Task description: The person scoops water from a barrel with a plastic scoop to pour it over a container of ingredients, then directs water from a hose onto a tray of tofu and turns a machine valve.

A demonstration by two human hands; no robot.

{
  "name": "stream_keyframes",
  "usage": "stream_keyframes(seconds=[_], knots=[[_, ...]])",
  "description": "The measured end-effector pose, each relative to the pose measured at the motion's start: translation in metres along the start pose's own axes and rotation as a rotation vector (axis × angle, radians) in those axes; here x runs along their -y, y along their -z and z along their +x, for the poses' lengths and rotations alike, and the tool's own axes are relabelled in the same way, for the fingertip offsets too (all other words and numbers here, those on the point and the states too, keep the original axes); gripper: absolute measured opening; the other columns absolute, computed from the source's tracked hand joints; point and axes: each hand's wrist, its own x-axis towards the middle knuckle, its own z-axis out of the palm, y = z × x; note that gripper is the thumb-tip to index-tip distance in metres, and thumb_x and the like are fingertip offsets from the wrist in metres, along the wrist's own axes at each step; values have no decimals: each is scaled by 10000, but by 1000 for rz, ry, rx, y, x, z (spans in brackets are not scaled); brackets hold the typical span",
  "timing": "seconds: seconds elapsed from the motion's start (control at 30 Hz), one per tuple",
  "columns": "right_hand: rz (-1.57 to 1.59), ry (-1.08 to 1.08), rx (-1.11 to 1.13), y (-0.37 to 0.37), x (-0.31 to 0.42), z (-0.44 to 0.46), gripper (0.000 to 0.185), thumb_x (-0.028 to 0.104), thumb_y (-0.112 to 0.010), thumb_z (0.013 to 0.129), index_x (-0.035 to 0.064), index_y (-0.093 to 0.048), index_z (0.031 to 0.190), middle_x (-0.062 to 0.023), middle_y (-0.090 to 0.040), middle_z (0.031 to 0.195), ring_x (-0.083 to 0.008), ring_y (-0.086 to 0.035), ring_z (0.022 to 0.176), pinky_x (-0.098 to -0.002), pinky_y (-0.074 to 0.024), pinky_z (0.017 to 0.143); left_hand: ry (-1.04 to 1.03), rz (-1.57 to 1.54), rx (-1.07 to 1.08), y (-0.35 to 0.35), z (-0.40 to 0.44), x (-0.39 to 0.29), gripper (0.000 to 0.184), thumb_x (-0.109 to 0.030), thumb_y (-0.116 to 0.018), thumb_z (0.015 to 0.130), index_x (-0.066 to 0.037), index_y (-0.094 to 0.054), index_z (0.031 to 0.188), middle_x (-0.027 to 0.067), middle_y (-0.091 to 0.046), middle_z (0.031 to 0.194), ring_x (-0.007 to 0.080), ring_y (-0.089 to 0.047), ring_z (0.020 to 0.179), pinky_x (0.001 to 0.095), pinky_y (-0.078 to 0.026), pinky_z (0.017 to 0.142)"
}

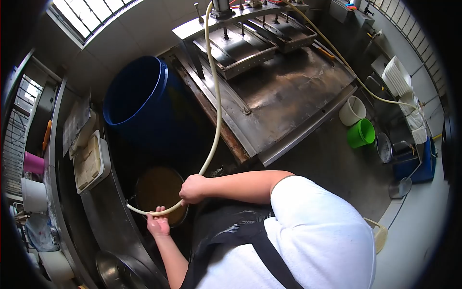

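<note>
A long cream-coloured hose (219,103) hangs down from the top of the view and curves left near its free end. My right hand (193,189) is closed around it, knuckles up. Nearer the hose's end, my left hand (159,224) is turned palm up, with the hose lying across its fingers and gripped there. The hose tip sticks out to the left, at the edge of a round container (159,185) with brownish contents. Whether anything flows from the tip is too small to tell.
Behind the container stands a large blue barrel (166,91). A metal press table (293,91) with perforated trays fills the back. To the left runs a metal counter (113,207) with a white tub (103,161). A white bucket (352,111) and green bucket (361,133) stand at right.
</note>
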Motion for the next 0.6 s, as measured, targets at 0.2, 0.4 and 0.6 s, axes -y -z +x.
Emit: stream_keyframes(seconds=[0.2,0.4,0.6], knots=[[-108,253,-663,-34,19,-29,287,372,-736,982,94,-751,1051,-127,-735,1040,-349,-722,1035,-503,-570,900,63,-19,-56,8,-16,30,377,-330,-467,1157,-7,-473,1351,216,-643,1253,415,-704,1086,606,-614,946],[427,-159,-437,-113,18,-127,307,352,-642,1041,66,-751,1079,-177,-740,1051,-405,-712,1052,-526,-565,912,43,114,-15,36,-13,29,391,-381,-428,1158,-49,-506,1351,129,-713,1213,282,-740,1042,399,-534,737],[516,-507,-395,-197,36,-248,339,346,-641,1035,55,-775,1141,-201,-776,1113,-404,-727,1082,-516,-569,949,66,130,-16,54,12,42,427,-419,-356,1180,-51,-543,1289,113,-739,1156,232,-740,977,327,-492,619]])
